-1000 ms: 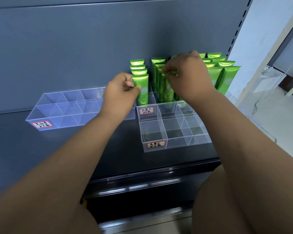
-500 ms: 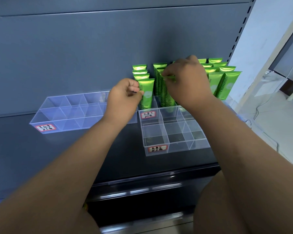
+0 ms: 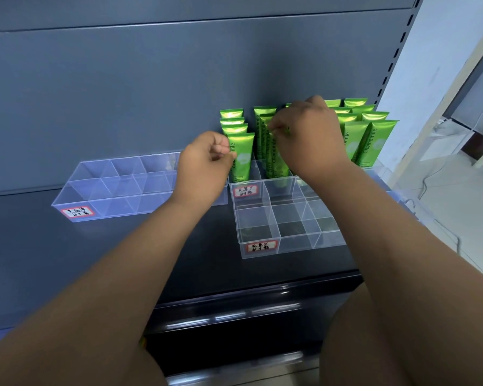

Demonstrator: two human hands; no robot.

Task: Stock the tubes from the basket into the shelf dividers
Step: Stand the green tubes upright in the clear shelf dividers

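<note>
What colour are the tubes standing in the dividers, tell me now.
The tubes are bright green, with a pale round emblem; the head view shows it.

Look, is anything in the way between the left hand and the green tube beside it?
No, nothing visible. The fingers of the left hand touch the left edge of the front green tube, with nothing between them.

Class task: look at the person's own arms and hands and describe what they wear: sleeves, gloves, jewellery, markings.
The left forearm and right forearm are bare right to the frame's lower edge: no sleeves show. The left hand and right hand wear no gloves. No watch, bracelet or ring shows on the visible wrists and fingers, and no markings.
</note>
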